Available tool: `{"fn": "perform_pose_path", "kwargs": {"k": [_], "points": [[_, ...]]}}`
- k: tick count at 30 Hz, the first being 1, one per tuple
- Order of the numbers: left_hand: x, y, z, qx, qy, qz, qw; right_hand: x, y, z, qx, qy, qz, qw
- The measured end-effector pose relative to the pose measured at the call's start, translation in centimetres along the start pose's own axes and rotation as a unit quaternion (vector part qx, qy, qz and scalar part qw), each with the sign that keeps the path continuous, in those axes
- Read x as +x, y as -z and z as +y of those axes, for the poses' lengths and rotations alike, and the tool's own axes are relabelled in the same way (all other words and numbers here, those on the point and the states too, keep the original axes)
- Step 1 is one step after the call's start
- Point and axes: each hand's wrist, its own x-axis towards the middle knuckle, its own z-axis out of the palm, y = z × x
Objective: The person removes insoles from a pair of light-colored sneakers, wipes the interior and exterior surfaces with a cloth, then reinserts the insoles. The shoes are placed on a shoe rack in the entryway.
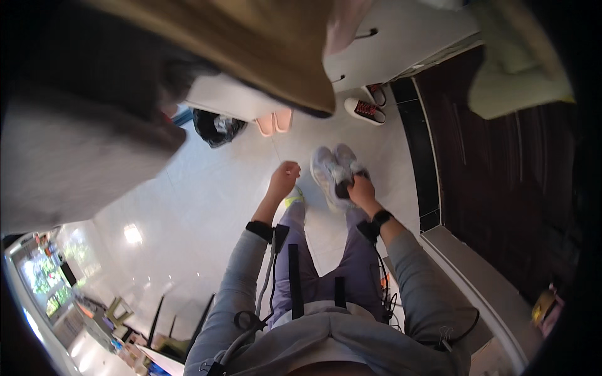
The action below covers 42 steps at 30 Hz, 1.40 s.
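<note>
My right hand (362, 190) grips a pair of pale grey-white sneakers (324, 164) by their dark heel openings. The two shoes are side by side in front of my right leg, toes pointing away from me. To their left is my left hand (283, 178), its fingers loosely curled, with nothing visible in them. Just below that hand, my left foot shows a white and neon-yellow shoe or sock (295, 197). My right foot is mostly hidden behind the sneakers and my hand.
Blurred garments (263, 51) hang close overhead. Ahead stand a white cabinet (376, 56), pink slippers (274, 123), black sneakers with red laces (366, 111) and a black-bag-lined bin (217, 129). A dark door (498, 178) is on the right. Cables run along my arms.
</note>
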Motion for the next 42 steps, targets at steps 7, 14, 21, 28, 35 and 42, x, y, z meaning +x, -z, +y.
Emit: {"fn": "perform_pose_path", "kwargs": {"k": [7,14,21,28,35,42], "points": [[11.4,-6.2,-14.1,0.116,-0.006,0.155,0.981,17.6,-10.5,4.6,-0.021,0.037,0.013,0.999],[26.0,-8.8,-27.8,0.188,0.043,0.237,0.952,33.9,-21.2,5.5,-0.042,0.057,0.075,0.995],[35.2,-9.7,-36.7,0.301,-0.02,0.38,0.874,43.1,-26.8,5.5,-0.007,0.111,0.147,0.983],[35.6,-9.6,-37.9,0.326,0.057,0.318,0.888,39.1,-27.9,7.6,-0.046,0.227,0.179,0.956],[35.6,-11.0,-39.6,0.383,-0.04,0.38,0.841,36.5,-30.3,8.8,0.03,0.244,0.152,0.957],[36.8,-10.3,-39.2,0.304,-0.142,0.373,0.865,40.5,-31.2,8.8,0.099,0.3,0.244,0.917]]}}
